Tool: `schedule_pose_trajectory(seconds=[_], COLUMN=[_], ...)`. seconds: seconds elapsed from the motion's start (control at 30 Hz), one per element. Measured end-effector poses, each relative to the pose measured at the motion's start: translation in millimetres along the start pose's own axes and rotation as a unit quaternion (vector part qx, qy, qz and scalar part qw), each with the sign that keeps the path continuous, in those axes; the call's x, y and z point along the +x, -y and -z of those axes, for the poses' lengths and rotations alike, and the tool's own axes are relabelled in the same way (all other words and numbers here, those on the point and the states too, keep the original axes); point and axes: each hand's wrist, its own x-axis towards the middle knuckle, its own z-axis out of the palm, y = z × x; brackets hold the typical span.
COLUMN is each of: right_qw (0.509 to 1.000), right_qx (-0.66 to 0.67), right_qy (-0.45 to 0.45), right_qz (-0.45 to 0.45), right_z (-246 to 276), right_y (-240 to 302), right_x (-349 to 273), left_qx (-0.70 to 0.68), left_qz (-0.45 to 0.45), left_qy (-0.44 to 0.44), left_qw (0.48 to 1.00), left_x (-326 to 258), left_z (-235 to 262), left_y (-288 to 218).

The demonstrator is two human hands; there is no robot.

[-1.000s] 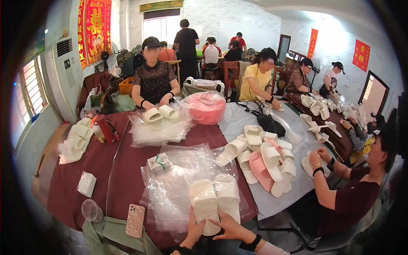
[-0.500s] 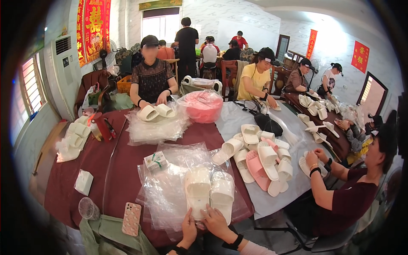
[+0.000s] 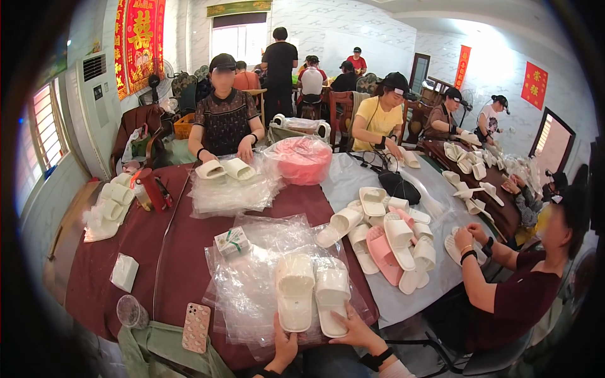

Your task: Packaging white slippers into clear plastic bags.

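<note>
**Pair of white slippers on clear bags, held at the near edge of the desk**

Two white slippers (image 3: 313,297) side by side, toes away, heels toward the near edge, thick soles, wide single strap on each, plain and clean. Lying on a stack of clear plastic bags (image 3: 252,283), crinkled and shiny. Left hand (image 3: 285,348) at the heel of the left slipper, fingers lightly curled, touching it from below; right hand (image 3: 354,331) at the heel of the right slipper, fingers spread and pressed on the edge of the sole and the plastic. Cannot tell whether either hand really grips.

Desk (image 3: 183,252) covered with dark red cloth on the left part, with a pale sheet on the right part. On the red part: a small green-and-white box (image 3: 232,240) just behind the bags, a white folded packet (image 3: 124,272), a clear cup (image 3: 131,310), a phone in a patterned case (image 3: 196,327) near the edge. On the pale part: a heap of white and pink slippers (image 3: 384,239). Farther back a pink round tub (image 3: 304,159) wrapped in plastic. Several other persons seated around, some with slippers in hands. White tiled walls, red hangings, a window on the left.

Compared with half a second ago: slippers and bags at nearly the same place, both hands a bit more forward on the heels, view slightly shifted.
</note>
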Motion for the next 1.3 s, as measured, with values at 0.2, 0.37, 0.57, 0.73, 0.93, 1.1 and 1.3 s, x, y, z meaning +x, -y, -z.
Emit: schedule_pose_trajectory(seconds=[0.2,0.37,0.57,0.73,0.93,1.1,1.3], right_qw=[0.998,0.998,0.983,0.985,0.969,0.940,0.969], right_qx=[-0.021,-0.048,-0.029,-0.040,-0.125,-0.134,-0.076], right_qy=[0.052,0.032,-0.104,-0.112,-0.173,-0.266,-0.185], right_qz=[-0.003,-0.005,-0.150,-0.124,-0.121,-0.168,-0.143], right_z=[8.7,8.3,2.7,-7.3,-5.6,-18.9,-36.3], right_y=[-9.5,-2.3,0.8,4.5,7.6,-3.8,13.5], right_x=[3.0,7.6,9.3,17.9,24.7,36.2,29.3], left_qx=[0.035,0.033,-0.048,0.011,0.023,0.074,0.060], left_qz=[0.027,0.078,0.147,0.123,0.123,0.080,0.092], left_qy=[0.013,0.015,0.041,0.059,0.068,0.088,0.088], left_qw=[0.999,0.996,0.987,0.991,0.990,0.990,0.990], left_x=[-0.1,1.1,3.8,1.1,-1.7,-0.3,-1.2], left_z=[7.2,10.4,14.1,10.1,7.7,7.1,7.8], left_y=[7.8,6.5,-7.8,-11.5,-13.5,-6.7,-13.5])
